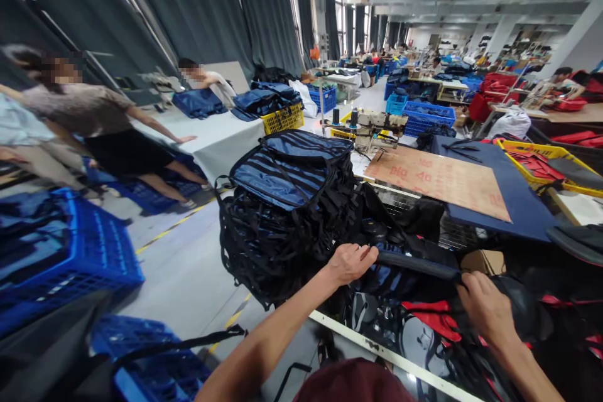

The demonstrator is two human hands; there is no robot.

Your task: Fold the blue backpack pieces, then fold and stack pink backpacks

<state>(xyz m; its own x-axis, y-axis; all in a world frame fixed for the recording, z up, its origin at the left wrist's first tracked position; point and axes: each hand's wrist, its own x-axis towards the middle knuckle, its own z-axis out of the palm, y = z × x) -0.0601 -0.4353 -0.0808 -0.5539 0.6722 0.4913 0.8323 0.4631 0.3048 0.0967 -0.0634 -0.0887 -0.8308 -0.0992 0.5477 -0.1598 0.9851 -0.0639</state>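
Note:
My left hand (349, 265) and my right hand (487, 304) are closed on opposite ends of a dark fabric bag piece (417, 264). Its black edge runs between them, with blue cloth hanging below. A tall stack of blue and black fabric bag panels (282, 179) stands just beyond my left hand, trailing many black straps. Under the held piece, red fabric (433, 319) and grey rounded shapes (417, 342) lie among dark items inside a pale-edged frame (377, 352).
A sewing machine (374, 122) stands ahead beside a brown board (438, 179). Yellow crate (556, 166) holds red pieces at right. Blue crates (101, 251) occupy the left floor. People (101, 113) stand by a white table (226, 135) at left.

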